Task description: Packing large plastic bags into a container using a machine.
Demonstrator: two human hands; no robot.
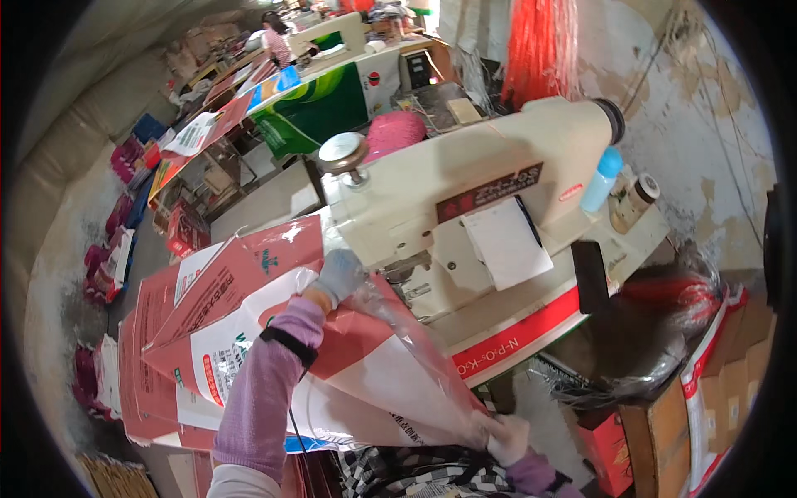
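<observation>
A red and white printed sack (349,357) with a clear plastic liner spreads across the sewing table, from a pile of similar sacks (137,373) to my lap. My left hand (339,278), in a pale grey glove, grips the sack's upper edge close to the sewing end of a cream industrial sewing machine (473,166). Down by my lap, my right hand (506,438) in a white glove is closed on the sack's right corner, pulling that side taut. Part of its fingers is blurred. The needle area is partly hidden.
A light blue bottle (603,178), a thread spool (638,202) and a dark phone-like slab (590,276) are by the machine. Cardboard boxes (656,440) stand at the right. Red strands (541,50) hang behind. Another person (276,40) is at the far back.
</observation>
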